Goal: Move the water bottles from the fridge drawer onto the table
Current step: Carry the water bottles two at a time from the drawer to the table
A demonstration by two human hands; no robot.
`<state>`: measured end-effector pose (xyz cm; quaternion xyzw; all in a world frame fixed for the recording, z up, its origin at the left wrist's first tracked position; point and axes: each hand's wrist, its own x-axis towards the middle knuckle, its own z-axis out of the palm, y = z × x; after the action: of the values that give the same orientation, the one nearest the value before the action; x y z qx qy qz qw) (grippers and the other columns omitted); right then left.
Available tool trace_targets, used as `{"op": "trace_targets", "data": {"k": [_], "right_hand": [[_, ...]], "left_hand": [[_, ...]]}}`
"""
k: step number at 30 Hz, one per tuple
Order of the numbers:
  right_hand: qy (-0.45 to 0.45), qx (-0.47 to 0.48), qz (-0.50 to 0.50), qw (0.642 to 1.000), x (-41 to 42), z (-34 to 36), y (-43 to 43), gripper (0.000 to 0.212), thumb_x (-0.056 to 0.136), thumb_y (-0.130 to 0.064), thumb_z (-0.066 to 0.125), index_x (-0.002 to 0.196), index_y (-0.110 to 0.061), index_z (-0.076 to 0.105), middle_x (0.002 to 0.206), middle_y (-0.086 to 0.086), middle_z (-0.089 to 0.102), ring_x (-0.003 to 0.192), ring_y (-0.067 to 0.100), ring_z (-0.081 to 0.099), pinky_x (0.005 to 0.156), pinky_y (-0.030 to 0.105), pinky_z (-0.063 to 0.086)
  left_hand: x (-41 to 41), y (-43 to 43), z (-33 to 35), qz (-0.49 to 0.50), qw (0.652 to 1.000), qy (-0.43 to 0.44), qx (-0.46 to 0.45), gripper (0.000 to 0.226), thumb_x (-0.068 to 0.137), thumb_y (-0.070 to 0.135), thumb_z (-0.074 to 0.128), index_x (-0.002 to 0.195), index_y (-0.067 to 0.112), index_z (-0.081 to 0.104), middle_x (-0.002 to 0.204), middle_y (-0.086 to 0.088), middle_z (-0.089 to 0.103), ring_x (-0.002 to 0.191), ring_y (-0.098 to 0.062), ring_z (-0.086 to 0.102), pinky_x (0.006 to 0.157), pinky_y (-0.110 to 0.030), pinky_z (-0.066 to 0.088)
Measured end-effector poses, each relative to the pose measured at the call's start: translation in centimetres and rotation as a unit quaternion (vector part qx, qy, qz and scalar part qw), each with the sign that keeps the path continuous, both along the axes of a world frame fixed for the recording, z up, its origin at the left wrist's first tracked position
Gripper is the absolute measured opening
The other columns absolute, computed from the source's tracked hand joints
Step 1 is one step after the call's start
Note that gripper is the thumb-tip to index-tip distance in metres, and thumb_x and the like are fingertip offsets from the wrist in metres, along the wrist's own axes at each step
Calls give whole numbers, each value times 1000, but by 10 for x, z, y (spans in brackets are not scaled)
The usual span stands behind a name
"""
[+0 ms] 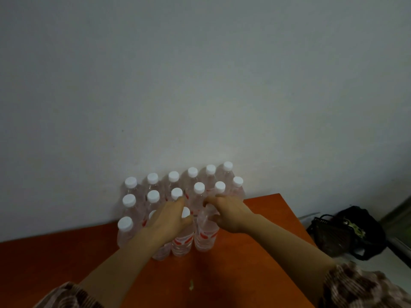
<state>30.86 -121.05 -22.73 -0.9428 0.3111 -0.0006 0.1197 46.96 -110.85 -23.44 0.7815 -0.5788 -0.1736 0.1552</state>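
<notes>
Clear plastic water bottles with white caps and red labels (153,196) stand clustered at the far edge of the orange-brown wooden table (55,258). The left hand (169,221) curls round one front-row bottle's neck (182,241). The right hand (229,213) grips the neighbouring bottle's top (205,236).
</notes>
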Motion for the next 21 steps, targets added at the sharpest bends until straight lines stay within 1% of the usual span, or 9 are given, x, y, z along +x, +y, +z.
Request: {"op": "trace_targets", "data": {"k": [1, 3, 5, 7, 11, 14, 16, 19, 21], "right_hand": [[0, 5, -1, 1000, 3, -2, 0, 37, 90, -23, 62, 125, -22, 51, 124, 6, 59, 106, 23, 58, 86, 38, 53], [-4, 14, 2, 1000, 9, -5, 0, 37, 90, -22, 62, 125, -23, 50, 125, 5, 58, 107, 23, 57, 87, 39, 53], [-3, 18, 4, 1000, 14, -7, 0, 38, 89, -20, 62, 125, -24, 49, 126, 5, 56, 109, 24, 56, 88, 41, 53], [-1, 19, 2, 1000, 18, -8, 0, 39, 90, -17, 61, 127, -22, 49, 128, 6, 55, 111, 24, 55, 90, 40, 52], [-5, 30, -9, 1000, 23, -13, 1, 41, 91, -15, 60, 130, -20, 48, 131, 6, 52, 113, 24, 53, 91, 33, 47], [-8, 40, -10, 999, 24, -14, 1, 42, 91, -14, 60, 130, -20, 48, 131, 6, 51, 113, 23, 52, 90, 32, 46], [-16, 46, -16, 999, 24, -14, 1, 42, 91, -14, 60, 130, -20, 48, 131, 6, 52, 113, 24, 53, 91, 33, 46], [-24, 66, -36, 997, 23, -18, 4, 42, 92, -18, 58, 132, -21, 46, 130, 8, 53, 114, 26, 54, 92, 36, 46], [-42, 89, -62, 993, 22, -18, 8, 47, 92, -21, 58, 136, -21, 42, 134, 8, 53, 119, 27, 53, 96, 39, 46]], "left_hand": [[2, -1, -2, 3, 1000, 5, 0, 24, 88, 35, 54, 105, 20, 47, 87, 3, 61, 75, -14, 60, 63, -34, 53], [4, -1, -4, 10, 1000, 11, 2, 32, 87, 35, 54, 113, 18, 47, 89, 1, 63, 77, -16, 62, 69, -41, 56], [4, -1, -5, 14, 1000, -3, 7, 32, 88, 33, 53, 116, 18, 47, 91, 0, 63, 77, -16, 62, 69, -39, 56], [3, -2, -7, 16, 1000, -14, 6, 33, 90, 32, 52, 119, 17, 46, 91, 0, 62, 77, -16, 61, 66, -35, 54], [2, -4, -9, 32, 999, -24, 12, 39, 93, 30, 51, 127, 14, 42, 94, -2, 61, 77, -17, 57, 60, -29, 45], [1, -3, -10, 40, 999, -26, 9, 40, 94, 30, 50, 130, 14, 40, 95, -3, 59, 77, -18, 55, 59, -29, 42], [0, -3, -10, 42, 999, -31, 8, 41, 95, 30, 50, 131, 14, 40, 100, -5, 61, 80, -18, 56, 61, -29, 43], [0, -3, -9, 36, 999, -37, 13, 42, 95, 25, 53, 133, 12, 40, 107, -8, 63, 90, -21, 61, 70, -31, 49], [0, -1, -10, 31, 998, -46, 14, 42, 94, 19, 55, 133, 11, 40, 108, -9, 63, 95, -23, 62, 75, -32, 50]]}}
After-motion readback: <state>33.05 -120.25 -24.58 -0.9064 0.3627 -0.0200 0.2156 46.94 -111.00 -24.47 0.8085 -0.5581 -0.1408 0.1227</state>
